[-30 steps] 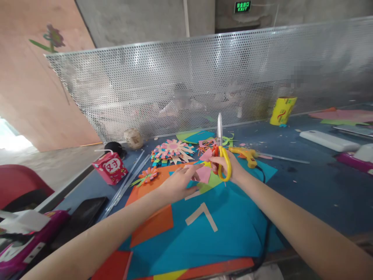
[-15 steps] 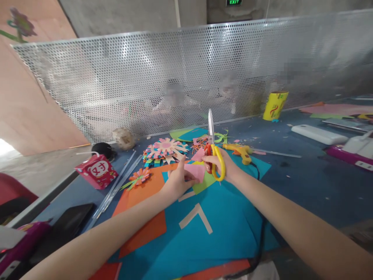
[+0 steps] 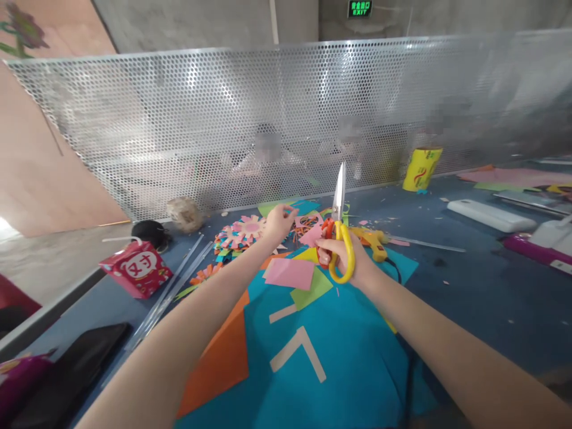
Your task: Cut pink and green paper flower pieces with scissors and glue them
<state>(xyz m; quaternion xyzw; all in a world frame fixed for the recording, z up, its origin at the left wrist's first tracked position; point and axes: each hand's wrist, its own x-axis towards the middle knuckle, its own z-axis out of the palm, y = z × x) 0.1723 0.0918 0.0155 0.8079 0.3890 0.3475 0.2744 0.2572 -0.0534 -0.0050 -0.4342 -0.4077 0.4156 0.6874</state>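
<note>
My right hand (image 3: 342, 253) is closed on scissors (image 3: 339, 199) with a red and a yellow handle, blades pointing up and away from me. Farther left, my left hand (image 3: 280, 221) is raised beside the paper flowers (image 3: 248, 229), fingers slightly bent and apart, with nothing visible in them. Pink paper (image 3: 292, 274) lies just below it, partly over a green sheet (image 3: 313, 289). Pale strips (image 3: 306, 345) rest on the large blue paper (image 3: 348, 363). Behind the scissors sits a yellow glue gun (image 3: 378, 244), partly hidden by my right hand.
On the left stand a red drink box (image 3: 136, 268) with a straw, clear glue sticks (image 3: 179, 280) and a black phone-like object (image 3: 74, 375). A perforated metal screen (image 3: 179, 131) crosses the back, with people behind it. A yellow can (image 3: 422, 170) stands at the right.
My left hand has let go of the pink paper and moved up toward the paper flowers. My right hand with the scissors has shifted slightly right.
</note>
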